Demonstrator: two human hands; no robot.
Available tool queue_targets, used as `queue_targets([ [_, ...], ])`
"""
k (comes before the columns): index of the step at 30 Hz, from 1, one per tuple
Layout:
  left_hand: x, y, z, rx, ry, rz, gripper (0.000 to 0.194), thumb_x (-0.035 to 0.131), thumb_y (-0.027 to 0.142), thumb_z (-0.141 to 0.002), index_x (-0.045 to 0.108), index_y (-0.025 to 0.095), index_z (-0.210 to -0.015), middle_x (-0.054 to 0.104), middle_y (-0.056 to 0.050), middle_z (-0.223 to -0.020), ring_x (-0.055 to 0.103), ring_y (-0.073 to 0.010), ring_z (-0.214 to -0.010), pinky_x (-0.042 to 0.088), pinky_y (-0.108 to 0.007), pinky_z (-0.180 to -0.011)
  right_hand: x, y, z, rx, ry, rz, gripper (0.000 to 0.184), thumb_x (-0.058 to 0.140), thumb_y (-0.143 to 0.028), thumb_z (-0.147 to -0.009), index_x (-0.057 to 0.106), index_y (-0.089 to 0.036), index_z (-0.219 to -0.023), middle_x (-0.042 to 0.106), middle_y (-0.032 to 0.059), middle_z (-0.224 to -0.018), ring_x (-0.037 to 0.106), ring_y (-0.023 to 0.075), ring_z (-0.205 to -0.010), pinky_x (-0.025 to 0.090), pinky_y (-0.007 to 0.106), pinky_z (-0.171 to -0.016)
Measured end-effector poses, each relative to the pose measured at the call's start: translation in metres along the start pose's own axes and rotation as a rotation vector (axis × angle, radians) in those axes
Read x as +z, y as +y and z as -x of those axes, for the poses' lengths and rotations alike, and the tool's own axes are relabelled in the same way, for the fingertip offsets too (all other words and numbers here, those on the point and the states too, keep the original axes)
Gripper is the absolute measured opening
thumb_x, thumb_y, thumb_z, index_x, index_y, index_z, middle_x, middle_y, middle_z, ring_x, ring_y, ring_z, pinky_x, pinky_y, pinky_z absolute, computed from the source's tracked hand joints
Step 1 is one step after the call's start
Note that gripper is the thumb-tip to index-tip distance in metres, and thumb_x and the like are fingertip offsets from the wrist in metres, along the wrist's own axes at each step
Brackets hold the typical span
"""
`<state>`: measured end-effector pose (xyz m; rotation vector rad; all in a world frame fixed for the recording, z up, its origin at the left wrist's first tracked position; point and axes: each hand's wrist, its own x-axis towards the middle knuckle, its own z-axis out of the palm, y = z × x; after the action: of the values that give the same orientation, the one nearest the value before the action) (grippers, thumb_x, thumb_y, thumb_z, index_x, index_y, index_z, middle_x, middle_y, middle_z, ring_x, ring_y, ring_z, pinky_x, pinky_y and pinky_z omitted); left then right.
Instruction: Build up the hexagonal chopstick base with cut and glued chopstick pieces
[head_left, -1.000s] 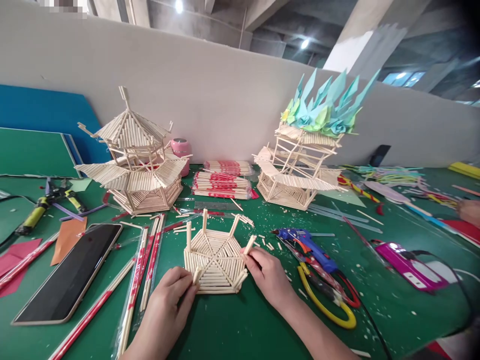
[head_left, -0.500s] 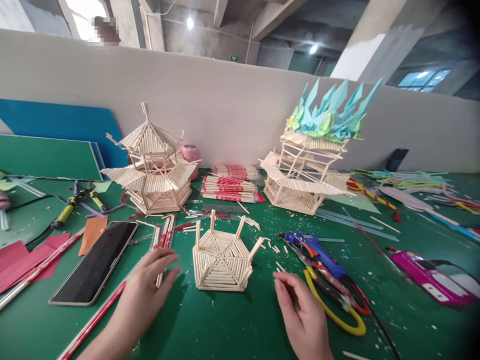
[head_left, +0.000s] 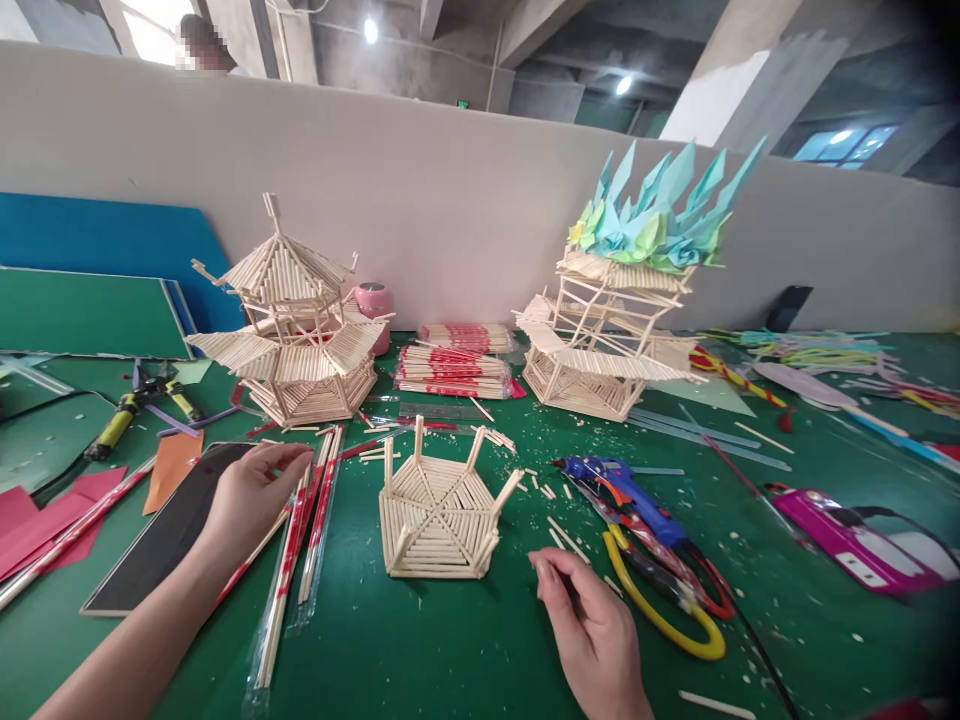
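Note:
My left hand (head_left: 251,495) hangs over the dark phone (head_left: 169,525), its fingers loosely bent with a small gap between thumb and forefinger. Its fingertips are beside the thin wooden sticks in red-marked clear wrappers (head_left: 300,550); whether they touch is unclear. In front of me sits a six-sided wooden stick base (head_left: 439,515) with short posts rising from its corners. To its right, my right hand (head_left: 592,620) is closed, thumb against the curled forefinger; anything in that pinch is hidden. Loose sticks (head_left: 568,540) and a blue glue gun (head_left: 626,490) lie near it.
Yellow-handled pliers (head_left: 675,625) lie by the glue gun. Two stick pavilions stand behind, one with a pointed roof (head_left: 289,320), one topped with teal folded paper (head_left: 652,220). Stick bundles (head_left: 454,372) lie between them. A magenta device (head_left: 855,540) is at right.
My left hand has moved left and slightly up, off the wrapped sticks and over the phone. My right hand keeps its pinch almost in place. The view has shifted slightly.

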<state>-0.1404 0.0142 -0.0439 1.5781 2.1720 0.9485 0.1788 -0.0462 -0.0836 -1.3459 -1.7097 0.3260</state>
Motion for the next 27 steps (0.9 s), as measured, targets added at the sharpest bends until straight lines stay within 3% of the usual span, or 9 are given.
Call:
queue_targets([
  [5,-0.005,-0.012,-0.032,-0.149,0.105,-0.099,0.041,0.055,0.04,-0.079,0.054,0.011,-0.108,0.059,-0.009,-0.102,0.059,-0.0222,-0.085,0.048,-0.038,-0.073,0.001,-0.003,-0.002,-0.014,0.021,0.003,0.015,0.046,-0.024,-0.085,0.058,-0.019,-0.078,0.061,-0.0007,-0.058,0.056,0.0111,-0.045,0.046,0.017,-0.044],
  [8,-0.006,-0.016,-0.058,-0.184,0.1,-0.136,0.032,0.052,0.032,-0.084,0.051,0.015,-0.111,0.055,-0.008,-0.111,0.056,-0.0217,-0.094,0.047,-0.043,-0.079,0.001,-0.002,-0.002,-0.002,0.004,0.002,0.016,0.046,-0.024,-0.086,0.059,-0.019,-0.078,0.062,0.0001,-0.059,0.057,0.0113,-0.045,0.047,0.017,-0.044],
  [13,-0.006,-0.021,-0.085,-0.227,0.049,-0.125,0.029,0.052,0.032,-0.084,0.054,0.014,-0.107,0.057,-0.005,-0.107,0.058,-0.0225,-0.09,0.049,-0.04,-0.075,0.001,-0.004,-0.002,0.006,0.004,0.004,0.017,0.046,-0.025,-0.086,0.059,-0.018,-0.077,0.063,0.0006,-0.06,0.057,0.0115,-0.046,0.047,0.017,-0.044],
  [20,-0.005,-0.017,-0.089,-0.181,0.103,-0.107,0.03,0.052,0.031,-0.084,0.054,0.015,-0.109,0.055,-0.006,-0.111,0.057,-0.0237,-0.094,0.048,-0.041,-0.077,0.001,-0.003,-0.003,0.049,-0.047,-0.024,0.018,0.045,-0.026,-0.086,0.058,-0.019,-0.078,0.062,0.0006,-0.06,0.055,0.0118,-0.045,0.045,0.018,-0.043],
  [27,-0.022,0.012,-0.081,-0.181,0.12,-0.096,0.028,0.053,0.034,-0.083,0.058,0.012,-0.099,0.06,-0.003,-0.099,0.059,-0.023,-0.087,0.049,-0.038,-0.073,0.003,-0.002,-0.004,0.044,-0.058,-0.029,0.02,0.044,-0.027,-0.087,0.058,-0.019,-0.076,0.062,0.0014,-0.061,0.055,0.0124,-0.047,0.046,0.019,-0.045],
])
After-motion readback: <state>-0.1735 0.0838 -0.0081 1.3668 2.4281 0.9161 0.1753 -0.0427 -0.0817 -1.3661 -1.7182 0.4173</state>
